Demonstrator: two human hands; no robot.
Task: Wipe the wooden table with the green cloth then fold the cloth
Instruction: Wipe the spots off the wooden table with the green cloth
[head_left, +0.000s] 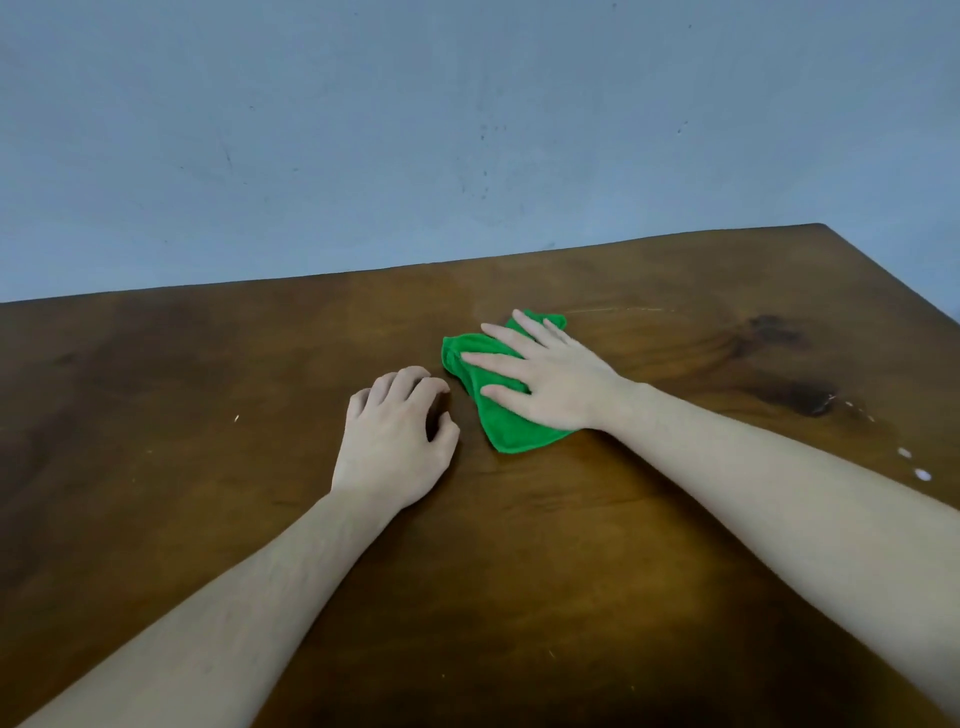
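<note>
Green cloth under flat (spread) right hand.

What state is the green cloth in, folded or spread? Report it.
Bunched, not neatly folded: the green cloth lies crumpled under the flat right hand.

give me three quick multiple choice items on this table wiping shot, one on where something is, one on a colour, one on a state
1. Where is the cloth?
A. under the right hand
B. under the left hand
C. hanging off the table edge

2. What colour is the cloth?
A. blue
B. green
C. white

3. How are the left hand's fingers?
A. flat on the cloth
B. pinching a cloth corner
C. curled on the bare wood, holding nothing

Answers:
1 A, the right hand's straight fingers lie spread on top of it.
2 B, it is bright green against the brown wood.
3 C, the left hand rests beside the cloth, apart from it.
</note>
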